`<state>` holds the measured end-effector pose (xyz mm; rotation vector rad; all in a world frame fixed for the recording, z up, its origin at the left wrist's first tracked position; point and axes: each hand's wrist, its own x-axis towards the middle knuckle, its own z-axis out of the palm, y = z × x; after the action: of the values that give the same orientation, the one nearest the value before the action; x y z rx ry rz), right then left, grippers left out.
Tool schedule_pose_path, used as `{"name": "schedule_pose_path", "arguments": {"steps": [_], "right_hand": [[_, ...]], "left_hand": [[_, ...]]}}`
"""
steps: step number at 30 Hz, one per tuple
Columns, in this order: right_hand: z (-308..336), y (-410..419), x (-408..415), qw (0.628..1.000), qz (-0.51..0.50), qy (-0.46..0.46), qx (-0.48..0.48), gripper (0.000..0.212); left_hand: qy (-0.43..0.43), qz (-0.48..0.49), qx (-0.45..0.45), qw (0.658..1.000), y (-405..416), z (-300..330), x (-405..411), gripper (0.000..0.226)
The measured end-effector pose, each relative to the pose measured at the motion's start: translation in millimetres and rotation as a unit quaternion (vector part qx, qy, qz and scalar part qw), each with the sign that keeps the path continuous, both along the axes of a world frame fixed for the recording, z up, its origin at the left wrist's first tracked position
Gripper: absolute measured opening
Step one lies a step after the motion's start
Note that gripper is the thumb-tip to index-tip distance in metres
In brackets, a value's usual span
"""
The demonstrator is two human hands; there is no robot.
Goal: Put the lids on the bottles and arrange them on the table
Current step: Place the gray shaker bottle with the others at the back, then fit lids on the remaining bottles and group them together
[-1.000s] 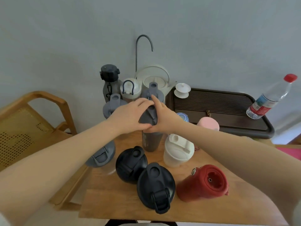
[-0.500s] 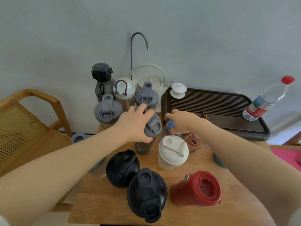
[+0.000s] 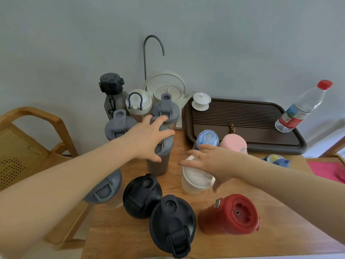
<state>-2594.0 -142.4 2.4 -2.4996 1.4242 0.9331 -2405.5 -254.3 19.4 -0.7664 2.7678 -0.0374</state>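
My left hand (image 3: 149, 137) grips the grey lid of a smoky brown shaker bottle (image 3: 158, 163) standing mid-table. My right hand (image 3: 209, 161) hovers with fingers spread over a white lidded bottle (image 3: 196, 184), holding nothing. Behind it stand a small blue-lidded bottle (image 3: 207, 137) and a pink-topped bottle (image 3: 234, 143). Two black-lidded shakers (image 3: 141, 195) (image 3: 172, 221) and a red bottle (image 3: 231, 214) stand at the front. A grey-lidded shaker (image 3: 104, 189) is partly hidden under my left forearm. Several lidded bottles (image 3: 119, 122) are grouped at the back.
A dark slatted tea tray (image 3: 242, 116) lies at the back right with a clear water bottle (image 3: 302, 107) leaning on it. A white kettle (image 3: 166, 88) and a curved tap (image 3: 153, 49) stand by the wall. A wooden chair (image 3: 28, 143) sits left. A blue-yellow object (image 3: 276, 159) lies right.
My right hand has let go of the grey shaker lid, reached to the small blue-lidded bottle, then drawn back over the white bottle. My left hand keeps its hold on the grey lid.
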Motion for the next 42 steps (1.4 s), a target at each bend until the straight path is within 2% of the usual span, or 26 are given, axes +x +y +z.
{"name": "schedule_pose_path", "arguments": {"steps": [2,5,9,13,15,19,21,25,28,31,34,36,38,40,42], "right_hand": [[-6.9,-3.5,4.3,0.998,0.026,0.016,-0.047,0.107],[-9.6,-13.0,13.1,0.994,-0.003,-0.013,-0.107,0.097],[-12.2,-29.5,30.5,0.984,-0.102,-0.044,-0.137,0.100],[-23.4,-47.7,43.8,0.954,-0.219,-0.095,-0.183,0.102],[-26.9,-50.6,42.7,0.949,-0.237,-0.094,-0.187,0.108],[-24.7,-45.0,31.1,0.969,-0.189,-0.058,-0.151,0.124],[-24.9,-46.8,31.2,0.969,-0.185,-0.059,-0.155,0.120],[-23.1,-56.7,43.6,0.953,-0.239,-0.063,-0.177,0.113],[-21.6,-60.4,45.8,0.939,-0.285,-0.056,-0.183,0.113],[-15.2,-62.3,44.9,0.931,-0.314,-0.071,-0.172,0.122],[-1.5,-61.0,47.4,0.921,-0.329,-0.127,-0.165,0.124],[9.3,-58.5,54.3,0.903,-0.329,-0.209,-0.182,0.118],[19.3,-58.2,66.6,0.883,-0.298,-0.292,-0.216,0.107],[25.9,-65.1,82.2,0.896,-0.226,-0.292,-0.246,0.098],[26.9,-77.4,96.3,0.927,-0.167,-0.241,-0.233,0.093]], "left_hand": [[0.012,-0.004,-0.019,1.000,-0.2,-0.4,0.6,0.085],[0.014,-0.018,-0.046,0.999,-3.4,-1.5,3.6,0.084],[0.015,-0.014,-0.073,0.997,-16.5,-1.9,7.7,0.086],[0.018,-0.013,-0.045,0.999,-26.1,-7.3,12.2,0.085],[0.031,-0.010,-0.035,0.999,-29.2,-10.0,16.1,0.085],[0.052,-0.017,-0.010,0.998,-36.0,-13.3,23.7,0.087],[0.059,-0.019,-0.005,0.998,-37.2,-15.2,24.1,0.088],[0.072,-0.011,-0.003,0.997,-37.5,-17.3,25.5,0.093],[0.119,-0.026,0.015,0.992,-41.6,-13.0,34.7,0.092],[0.266,-0.033,0.018,0.963,-46.1,1.9,53.5,0.080],[0.424,0.088,0.024,0.901,-59.1,3.3,83.2,0.069],[0.419,0.196,0.086,0.882,-68.5,-9.4,101.9,0.068],[0.364,0.249,0.186,0.878,-72.7,-26.0,114.1,0.078],[0.334,0.253,0.255,0.871,-73.4,-37.1,118.2,0.097],[0.327,0.238,0.277,0.872,-74.1,-44.9,116.8,0.107]]}}
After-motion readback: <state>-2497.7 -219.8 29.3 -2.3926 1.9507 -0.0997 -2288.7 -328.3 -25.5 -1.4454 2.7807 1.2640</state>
